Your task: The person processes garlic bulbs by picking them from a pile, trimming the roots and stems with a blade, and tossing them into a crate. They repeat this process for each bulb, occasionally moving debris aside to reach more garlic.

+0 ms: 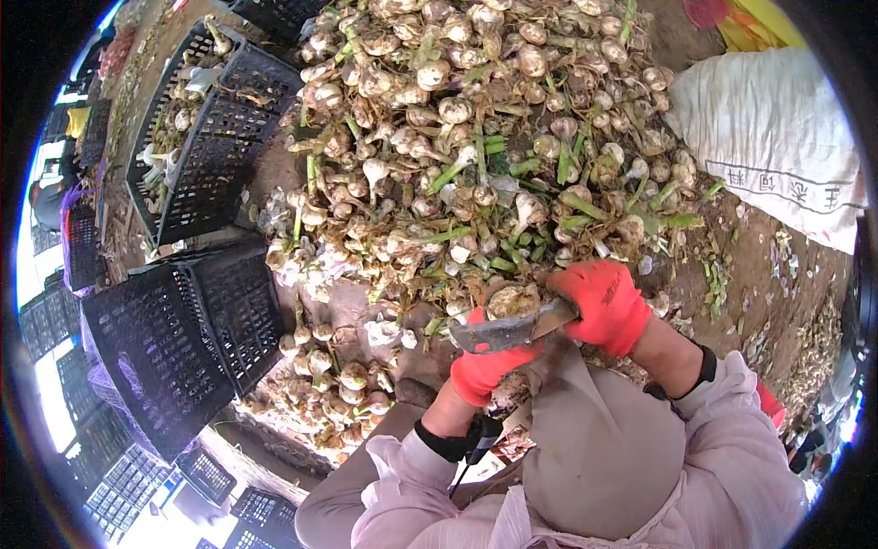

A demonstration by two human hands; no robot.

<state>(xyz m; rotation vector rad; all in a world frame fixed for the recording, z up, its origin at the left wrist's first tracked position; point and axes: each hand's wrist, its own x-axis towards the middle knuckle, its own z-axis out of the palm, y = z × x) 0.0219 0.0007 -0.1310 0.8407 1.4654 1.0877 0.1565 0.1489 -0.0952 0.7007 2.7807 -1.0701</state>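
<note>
My left hand (492,368), in a red glove, is closed around a garlic bulb (514,301), with much of its grip hidden behind the blade. My right hand (605,306), also red-gloved, is wrapped round the near end of a curved metal blade (498,335). That blade lies across the front of the bulb, over the fingers of my left hand. Just beyond both hands spreads a large heap of garlic bulbs (430,137) with dry and green stems.
Black plastic crates (160,343) stand at the left, one behind (215,128) holding some garlic. A smaller garlic pile (343,389) lies left of my left hand. At the upper right is a white woven sack (764,128). Stem scraps litter the ground.
</note>
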